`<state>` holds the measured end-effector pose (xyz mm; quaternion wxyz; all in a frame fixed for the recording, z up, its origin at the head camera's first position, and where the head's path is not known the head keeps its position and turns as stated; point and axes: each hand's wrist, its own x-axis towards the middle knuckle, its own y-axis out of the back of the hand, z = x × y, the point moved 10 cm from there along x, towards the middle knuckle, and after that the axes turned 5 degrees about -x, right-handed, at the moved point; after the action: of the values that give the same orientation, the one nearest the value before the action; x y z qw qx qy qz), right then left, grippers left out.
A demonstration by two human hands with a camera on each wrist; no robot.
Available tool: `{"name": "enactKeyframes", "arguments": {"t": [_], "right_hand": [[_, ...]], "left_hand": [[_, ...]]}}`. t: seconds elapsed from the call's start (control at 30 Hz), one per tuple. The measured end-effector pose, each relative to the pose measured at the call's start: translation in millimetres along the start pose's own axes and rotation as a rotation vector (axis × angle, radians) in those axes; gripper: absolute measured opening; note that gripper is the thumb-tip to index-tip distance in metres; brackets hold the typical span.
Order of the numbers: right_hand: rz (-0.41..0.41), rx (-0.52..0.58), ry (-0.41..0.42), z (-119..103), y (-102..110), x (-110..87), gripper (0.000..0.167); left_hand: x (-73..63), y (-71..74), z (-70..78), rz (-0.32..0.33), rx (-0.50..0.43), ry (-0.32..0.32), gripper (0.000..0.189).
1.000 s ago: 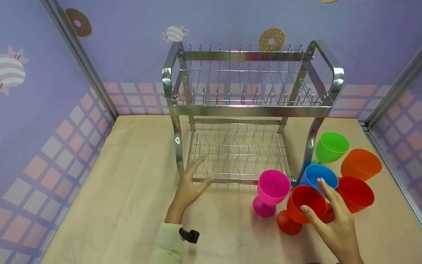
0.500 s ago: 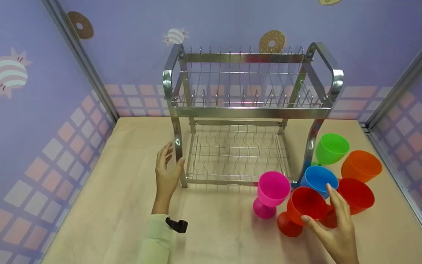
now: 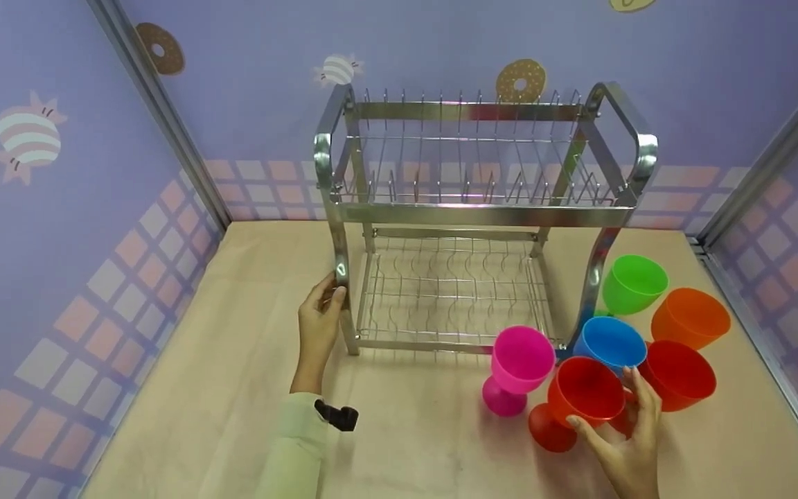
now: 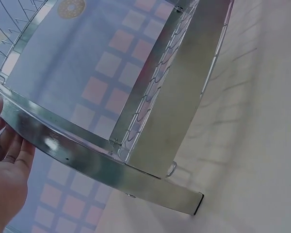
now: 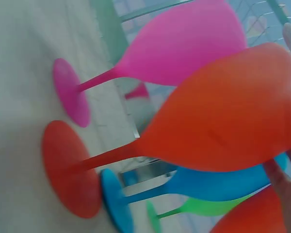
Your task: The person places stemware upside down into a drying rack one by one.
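A two-tier metal dish rack (image 3: pixel 485 215) stands at the back middle in the head view. My left hand (image 3: pixel 319 329) grips its front left leg (image 4: pixel 102 162), thumb in front and fingers behind, as the left wrist view shows. At the right, my right hand (image 3: pixel 627 440) holds the bowl of the nearest red goblet (image 3: pixel 586 391) between thumb and fingers. That goblet is upright, its round foot (image 5: pixel 70 170) down at the table. Close to its left is a pink goblet (image 3: pixel 524 360), and a blue goblet (image 3: pixel 614 339) is just behind it.
A second red goblet (image 3: pixel 679 374), an orange goblet (image 3: pixel 690 319) and a green goblet (image 3: pixel 634 284) cluster at the rack's right side. Patterned panels (image 3: pixel 267 125) enclose the cloth-covered table (image 3: pixel 233 312) at the back and both sides.
My left hand has gone from in front of the rack leftward to its front left leg and now grips it. My right hand has closed in on the red goblet's bowl.
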<state>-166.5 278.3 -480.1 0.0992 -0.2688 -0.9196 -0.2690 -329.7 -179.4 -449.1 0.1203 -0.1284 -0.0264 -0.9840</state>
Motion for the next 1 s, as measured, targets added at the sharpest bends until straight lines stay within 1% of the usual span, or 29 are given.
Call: {"name": "enactKeyframes", "arguments": {"t": [0.13, 0.17, 0.27, 0.43, 0.57, 0.67, 0.87, 1.0], "right_hand": [[0.003, 0.057, -0.051, 14.1, -7.8, -1.2, 0.102], [0.001, 0.066, -0.065, 17.2, -9.9, -1.6, 0.103], [-0.009, 0.086, -0.104, 27.9, -16.6, -2.8, 0.104], [-0.022, 0.097, -0.168, 42.8, -25.6, -5.5, 0.106], [-0.024, 0.143, -0.215, 50.4, -30.3, -7.9, 0.105], [-0.026, 0.160, -0.245, 53.1, -32.7, -9.7, 0.104], [-0.015, 0.166, -0.253, 52.2, -33.4, -11.0, 0.100], [-0.002, 0.179, -0.224, 47.0, -31.0, -11.5, 0.098]], "left_hand": [[11.2, 2.6, -19.4, 0.039, 0.001, 0.012, 0.036], [12.5, 3.1, -21.2, 0.047, 0.000, 0.018, 0.035], [14.6, 3.7, -24.2, 0.052, 0.022, 0.036, 0.034], [15.0, 2.3, -25.4, 0.030, 0.047, 0.059, 0.035], [14.4, 0.2, -25.3, 0.023, 0.050, 0.065, 0.036], [14.6, 0.0, -26.7, 0.036, 0.044, 0.075, 0.036], [15.9, 1.2, -30.1, 0.062, 0.047, 0.085, 0.036], [16.2, 1.5, -31.8, 0.064, 0.052, 0.085, 0.036]]}}
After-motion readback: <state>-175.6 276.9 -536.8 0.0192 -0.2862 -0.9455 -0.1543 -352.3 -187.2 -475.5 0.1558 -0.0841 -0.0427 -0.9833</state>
